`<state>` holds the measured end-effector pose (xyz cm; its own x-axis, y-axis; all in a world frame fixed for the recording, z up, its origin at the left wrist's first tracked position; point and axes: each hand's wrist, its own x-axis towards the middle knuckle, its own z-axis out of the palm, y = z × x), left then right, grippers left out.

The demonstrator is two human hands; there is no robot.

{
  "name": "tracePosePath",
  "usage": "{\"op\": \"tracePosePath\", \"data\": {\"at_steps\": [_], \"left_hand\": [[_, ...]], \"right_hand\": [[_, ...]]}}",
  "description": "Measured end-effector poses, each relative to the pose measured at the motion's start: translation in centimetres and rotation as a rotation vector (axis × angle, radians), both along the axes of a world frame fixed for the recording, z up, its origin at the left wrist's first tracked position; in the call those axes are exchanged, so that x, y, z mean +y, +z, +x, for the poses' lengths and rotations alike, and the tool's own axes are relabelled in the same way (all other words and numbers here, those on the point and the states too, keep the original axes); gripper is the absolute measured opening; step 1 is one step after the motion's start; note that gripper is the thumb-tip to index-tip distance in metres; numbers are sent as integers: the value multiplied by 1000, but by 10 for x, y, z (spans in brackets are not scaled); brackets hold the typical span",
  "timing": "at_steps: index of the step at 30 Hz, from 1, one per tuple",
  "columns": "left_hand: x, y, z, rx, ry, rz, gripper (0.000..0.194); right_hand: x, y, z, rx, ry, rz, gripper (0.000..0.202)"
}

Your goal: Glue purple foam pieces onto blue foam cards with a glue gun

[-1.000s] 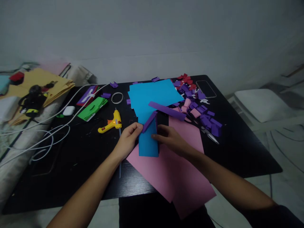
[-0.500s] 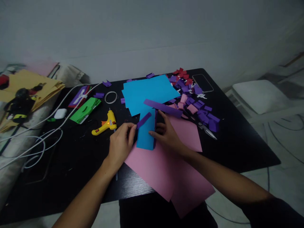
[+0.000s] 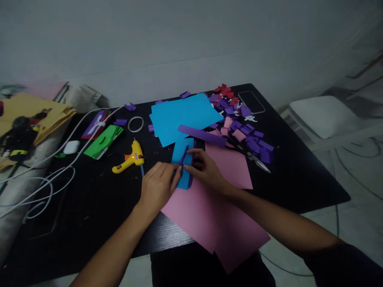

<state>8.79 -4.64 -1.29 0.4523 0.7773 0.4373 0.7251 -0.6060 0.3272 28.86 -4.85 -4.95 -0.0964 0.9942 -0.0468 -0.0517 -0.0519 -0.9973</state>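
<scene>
On the black table (image 3: pixel 98 215), a small gap is left between the yellow glue gun (image 3: pixel 131 157) and the left hand (image 3: pixel 157 185). A thin purple strip (image 3: pixel 184 154) is pinched low by it, over blue paper (image 3: pixel 183 183). The top is touched by the right hand (image 3: pixel 208 171), fingers bent; soft, straight holding is best. The near edge is crossed by pink paper (image 3: pixel 191 223).

Now on the table (image 3: pixel 299 179), a paper strip (image 3: pixel 183 154) is over the panel (image 3: pixel 184 183), front sheets (image 3: pixel 194 223) poke past the near edge, the sheet stack (image 3: pixel 179 115) sits behind, the glue gun (image 3: pixel 135 154) lies left, the ring (image 3: pixel 135 130) behind it, and scissors (image 3: pixel 259 162) lie right, paper pieces (image 3: pixel 239 129) and phone (image 3: pixel 251 102) farther back.
</scene>
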Motion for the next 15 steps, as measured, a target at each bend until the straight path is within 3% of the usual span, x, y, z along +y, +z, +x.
{"op": "tracePosePath", "data": {"at_steps": [7, 15], "left_hand": [[-1, 0, 7, -1, -64, 2, 20], [1, -3, 2, -47, -237, -18, 23]], "right_hand": [[0, 2, -2, 62, 14, -25, 39], [2, 6, 0, 41, -10, -2, 36]]}}
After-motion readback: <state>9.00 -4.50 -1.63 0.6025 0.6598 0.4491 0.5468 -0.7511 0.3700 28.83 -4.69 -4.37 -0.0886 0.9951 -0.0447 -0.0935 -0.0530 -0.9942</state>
